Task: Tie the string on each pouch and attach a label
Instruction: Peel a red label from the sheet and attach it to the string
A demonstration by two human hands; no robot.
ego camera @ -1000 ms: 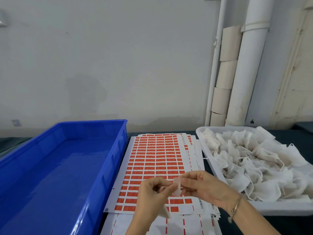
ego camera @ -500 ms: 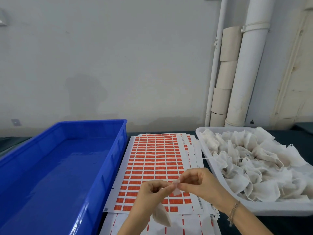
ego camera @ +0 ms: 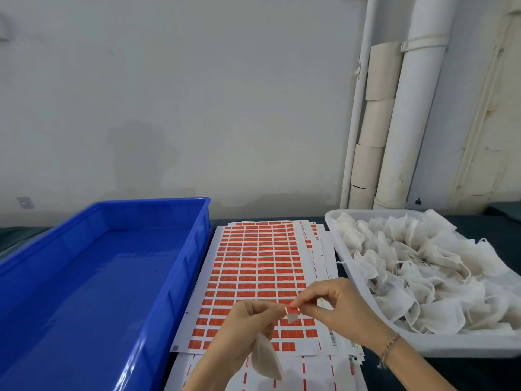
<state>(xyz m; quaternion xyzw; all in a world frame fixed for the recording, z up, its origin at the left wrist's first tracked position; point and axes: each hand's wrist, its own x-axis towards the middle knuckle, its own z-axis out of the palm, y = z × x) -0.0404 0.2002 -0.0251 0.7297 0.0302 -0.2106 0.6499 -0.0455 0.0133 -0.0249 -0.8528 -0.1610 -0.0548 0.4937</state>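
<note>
Since a second ago, small orange-and-white paper label (ego camera: 292, 314) now shows its orange face, pinched between right hand (ego camera: 342, 309) fingers and left hand (ego camera: 248, 331) fingers; white mesh pouch (ego camera: 266, 359) hangs below the left fingers, clamped. Risk: adhesive folding crooked, missing the unseen string.
</note>
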